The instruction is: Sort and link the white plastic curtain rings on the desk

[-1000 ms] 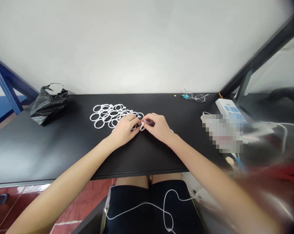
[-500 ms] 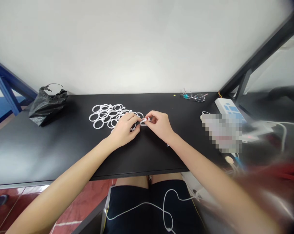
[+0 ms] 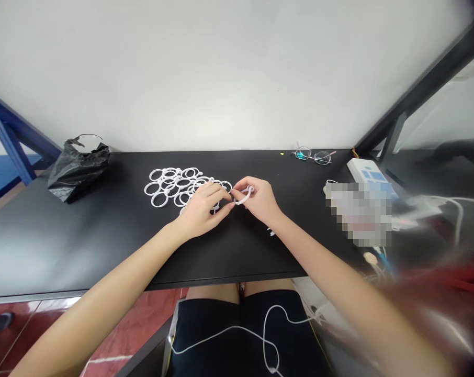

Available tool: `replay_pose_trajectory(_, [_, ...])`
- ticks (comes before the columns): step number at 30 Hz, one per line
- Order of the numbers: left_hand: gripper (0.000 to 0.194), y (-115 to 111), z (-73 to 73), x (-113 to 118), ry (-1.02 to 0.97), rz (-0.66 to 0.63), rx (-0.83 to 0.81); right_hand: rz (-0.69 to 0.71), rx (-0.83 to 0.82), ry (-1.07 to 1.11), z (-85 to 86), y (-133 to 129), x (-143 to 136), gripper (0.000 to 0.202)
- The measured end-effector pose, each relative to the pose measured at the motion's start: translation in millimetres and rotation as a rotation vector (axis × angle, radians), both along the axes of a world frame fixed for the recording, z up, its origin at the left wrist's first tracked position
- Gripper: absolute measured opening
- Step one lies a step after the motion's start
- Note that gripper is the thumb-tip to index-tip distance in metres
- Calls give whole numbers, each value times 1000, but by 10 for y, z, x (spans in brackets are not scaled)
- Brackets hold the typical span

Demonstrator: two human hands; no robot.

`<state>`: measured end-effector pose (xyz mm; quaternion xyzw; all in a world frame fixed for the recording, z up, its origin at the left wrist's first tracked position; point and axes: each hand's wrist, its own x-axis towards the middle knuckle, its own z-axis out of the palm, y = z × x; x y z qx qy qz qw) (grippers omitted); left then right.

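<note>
A white plastic curtain ring [image 3: 245, 198] with a small knob-like eyelet is held above the black table, between my two hands. My right hand [image 3: 258, 198] has its fingers closed round the ring's right side, near the eyelet. My left hand [image 3: 207, 207] pinches with thumb and forefinger at the ring's left edge; the exact contact is too small to make out. Under and beside my left hand lies a spread of similar white rings [image 3: 159, 199], partly overlapping and partly hidden by that hand. Small white pieces [image 3: 271, 231] lie beside my right wrist.
On the left of the black table [image 3: 115, 251] stands a crumpled black plastic bag [image 3: 78, 173]. Eyeglasses [image 3: 313, 156] lie near the wall. To the right are a white and blue box [image 3: 368, 172] and a blurred-out item [image 3: 358, 214]. A white cable [image 3: 231, 328] crosses my lap.
The held ring has turned and shifted slightly right, its eyelet now against my right fingers. My left fingertips have moved a little right. More of the small white pieces shows by my right wrist.
</note>
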<state>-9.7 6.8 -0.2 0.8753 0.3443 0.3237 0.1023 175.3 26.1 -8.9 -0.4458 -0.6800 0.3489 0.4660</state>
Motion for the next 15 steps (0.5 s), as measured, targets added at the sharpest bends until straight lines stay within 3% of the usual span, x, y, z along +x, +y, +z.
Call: replay_pose_trajectory(15, [21, -3, 0, 19, 21, -54, -15, 53, -57, 61, -19, 6, -11, 10])
